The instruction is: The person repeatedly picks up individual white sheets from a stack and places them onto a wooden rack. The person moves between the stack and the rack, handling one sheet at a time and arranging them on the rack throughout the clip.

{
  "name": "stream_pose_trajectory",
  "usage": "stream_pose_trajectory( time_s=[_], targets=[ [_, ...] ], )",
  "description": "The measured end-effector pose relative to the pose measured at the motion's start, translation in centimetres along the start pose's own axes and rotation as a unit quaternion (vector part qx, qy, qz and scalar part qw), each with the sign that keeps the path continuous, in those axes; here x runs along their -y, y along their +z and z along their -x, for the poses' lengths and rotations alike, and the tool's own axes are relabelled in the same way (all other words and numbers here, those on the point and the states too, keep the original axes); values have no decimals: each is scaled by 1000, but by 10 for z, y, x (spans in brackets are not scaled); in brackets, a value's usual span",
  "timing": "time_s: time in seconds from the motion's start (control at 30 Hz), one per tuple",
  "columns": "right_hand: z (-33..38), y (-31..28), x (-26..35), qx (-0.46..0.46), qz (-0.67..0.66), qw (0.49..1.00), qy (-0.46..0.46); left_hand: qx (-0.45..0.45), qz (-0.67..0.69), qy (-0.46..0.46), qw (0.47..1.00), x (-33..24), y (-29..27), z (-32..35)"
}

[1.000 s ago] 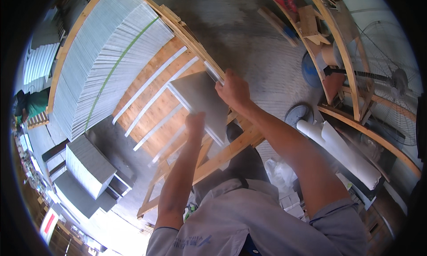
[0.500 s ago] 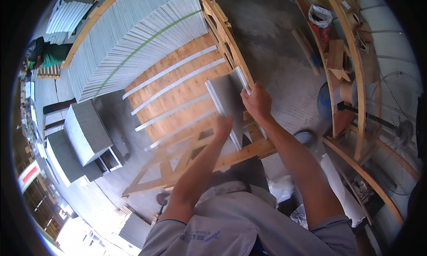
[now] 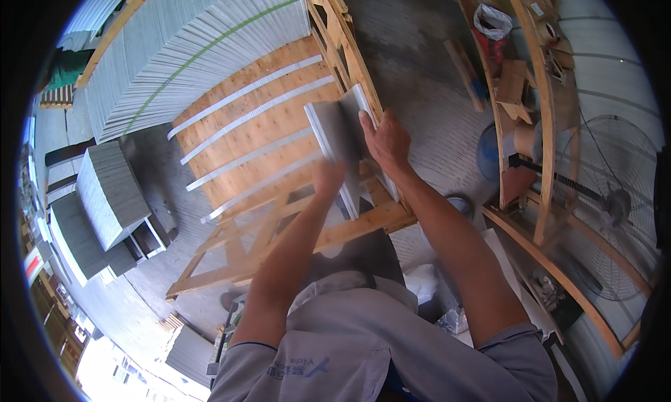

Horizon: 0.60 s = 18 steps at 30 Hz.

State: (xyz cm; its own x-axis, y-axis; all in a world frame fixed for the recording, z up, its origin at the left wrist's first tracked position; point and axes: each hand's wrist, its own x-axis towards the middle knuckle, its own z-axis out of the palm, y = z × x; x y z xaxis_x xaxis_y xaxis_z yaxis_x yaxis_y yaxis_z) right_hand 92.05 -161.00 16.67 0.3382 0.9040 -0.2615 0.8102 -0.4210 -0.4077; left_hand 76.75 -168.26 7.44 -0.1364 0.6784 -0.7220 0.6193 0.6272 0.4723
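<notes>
over the slatted wooden pallet (image 3: 251,129), left hand (image 3: 328,177) and right hand (image 3: 385,142) grip flat grey tiles (image 3: 341,133).

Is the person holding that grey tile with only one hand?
No, both the left hand and the right hand grip the grey tile.

free: bare pallet boards (image 3: 244,115) left | blocked: tile stack (image 3: 182,46) beyond

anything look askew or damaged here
Nothing looks damaged. The grey tile is tilted on edge between the left hand and right hand, above the wooden crate. The white strips lie evenly, and the tile stack looks tidy.
</notes>
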Motion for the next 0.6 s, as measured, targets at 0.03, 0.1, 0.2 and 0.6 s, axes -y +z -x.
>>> stream_pose_trajectory(
  time_s=[0.03,0.1,0.2,0.6],
  targets=[
    [0,-1,1,-3,-8,1000,-3,-23,2,16,1000,-1,2,-3],
    [2,-2,0,-2,-20,1000,-7,-27,11,27,999,-5,4,-8],
    [3,-2,-2,6,-49,999,5,26,54,18,998,-20,-5,-18],
    [-1,5,-16,-27,-166,984,-52,185,340,-15,922,-64,5,-6]
  ],
)
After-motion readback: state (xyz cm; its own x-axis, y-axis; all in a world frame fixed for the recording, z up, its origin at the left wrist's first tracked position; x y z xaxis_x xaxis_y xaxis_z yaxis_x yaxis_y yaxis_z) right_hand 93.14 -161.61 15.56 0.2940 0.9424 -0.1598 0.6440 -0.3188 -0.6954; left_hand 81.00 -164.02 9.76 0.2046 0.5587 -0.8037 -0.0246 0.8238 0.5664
